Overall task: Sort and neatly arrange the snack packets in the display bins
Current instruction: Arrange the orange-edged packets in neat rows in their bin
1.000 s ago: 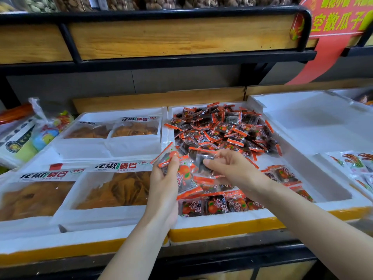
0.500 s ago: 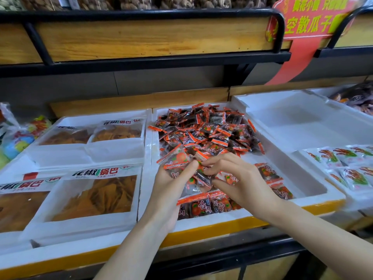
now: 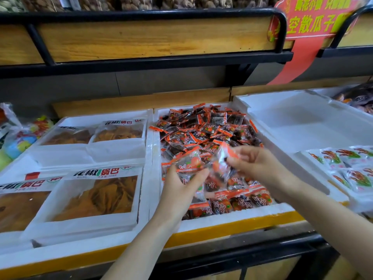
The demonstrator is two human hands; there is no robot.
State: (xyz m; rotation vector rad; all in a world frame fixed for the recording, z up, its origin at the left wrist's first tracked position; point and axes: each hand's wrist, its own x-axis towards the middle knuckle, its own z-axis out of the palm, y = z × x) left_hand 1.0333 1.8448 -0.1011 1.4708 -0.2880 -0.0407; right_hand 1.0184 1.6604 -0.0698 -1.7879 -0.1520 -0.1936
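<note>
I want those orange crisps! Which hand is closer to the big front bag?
Left. The left hand, gripping red packets, is just right of the front crisp bag; the right hand is farther right.

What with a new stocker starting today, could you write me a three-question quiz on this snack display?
1. True or false: the right hand is empty.
2. The left hand holds a stack of orange-edged packets over: A) a cart; B) the middle bin; C) a checkout counter.
3. In the middle bin, do packets form a neat row at the front or at the back?

Key
1. False: it pinches a single packet.
2. B.
3. Front; the ones behind lie in a loose pile.
</note>
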